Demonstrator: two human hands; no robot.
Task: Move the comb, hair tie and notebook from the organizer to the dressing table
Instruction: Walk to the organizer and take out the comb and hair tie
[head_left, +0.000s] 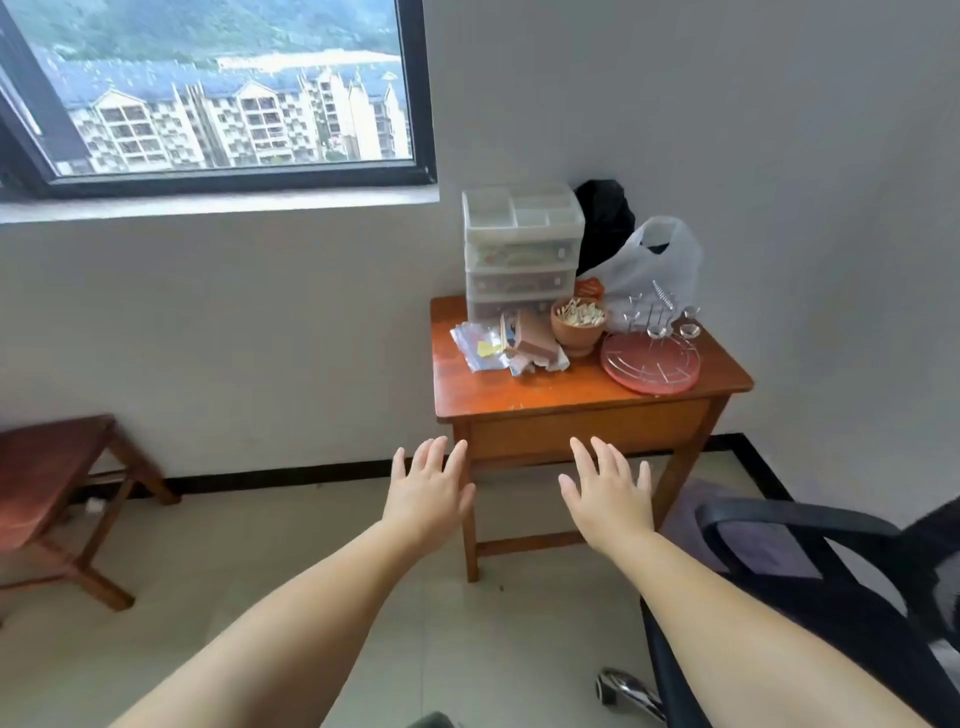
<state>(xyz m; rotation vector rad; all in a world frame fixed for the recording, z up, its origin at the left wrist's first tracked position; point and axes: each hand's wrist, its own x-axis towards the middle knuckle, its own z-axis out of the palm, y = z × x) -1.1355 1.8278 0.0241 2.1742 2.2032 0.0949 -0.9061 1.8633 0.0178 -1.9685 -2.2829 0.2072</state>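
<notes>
Both hands are spread wide and hold nothing — the left hand (428, 493) and right hand (608, 499) hang in the air short of the front edge of the bench (519, 400), not touching it. The organizer (522, 249), a translucent plastic drawer tower with an open compartment tray on top, stands at the bench's back left corner. The comb, hair tie and notebook cannot be made out; presumably they lie in its cloudy drawers.

The main risk, as I judge it, is the crowding. Just in front of the tower lies a loose heap of papers and packets (506, 343), beside it a terracotta bowl (577, 325) full of small pale pieces — a drawer pulled outward could shove either off. The light tower itself may slide or tip if a drawer sticks. The glossy wooden top leaves bare room only along the front edge.
</notes>
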